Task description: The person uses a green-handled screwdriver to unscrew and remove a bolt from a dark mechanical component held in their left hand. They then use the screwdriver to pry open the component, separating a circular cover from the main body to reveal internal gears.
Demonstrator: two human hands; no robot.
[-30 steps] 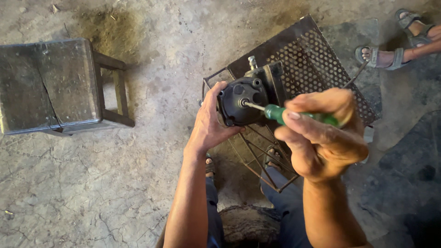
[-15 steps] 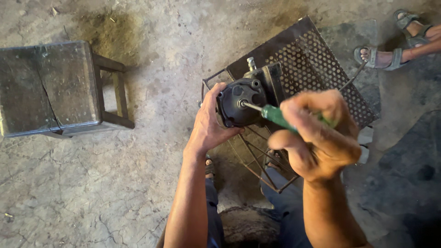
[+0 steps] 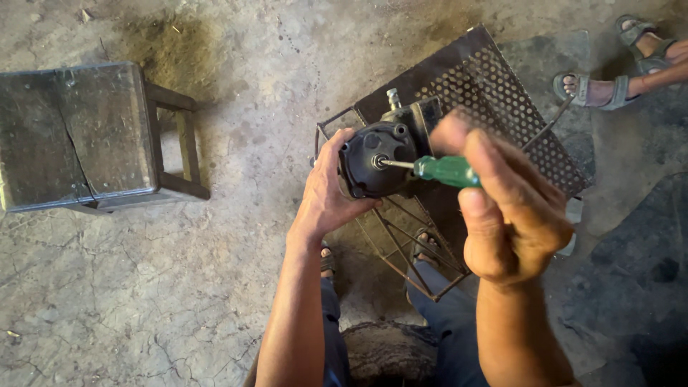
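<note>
Fingers [image 3: 337, 154] of the left hand [image 3: 326, 197] curl round the near edge of a black round metal housing [image 3: 376, 166], thumb underneath, clamped on it. Fingers of the right hand [image 3: 512, 208] are closed round the green handle of a screwdriver [image 3: 438, 170]; only the front part of the handle shows beyond them. The steel shaft runs left from the handle and its tip sits at the centre hub of the housing face.

Head view, the only one: the housing is held up just over the near corner of a rusty perforated metal stand [image 3: 502, 93], with a grey metal block and a short threaded stub directly behind it, touching or bolted on, can't tell which. The stand's wire-frame legs show below the housing. Between those legs, the person's sandalled feet [image 3: 424, 247] and dark blue trouser legs.

A weathered wooden stool [image 3: 79, 136] stands well apart on the left, on cracked concrete floor [image 3: 143, 287]. Top right, another person's sandalled feet [image 3: 598, 89] just beside the stand's far corner. A thin rod slants from that corner toward them.
</note>
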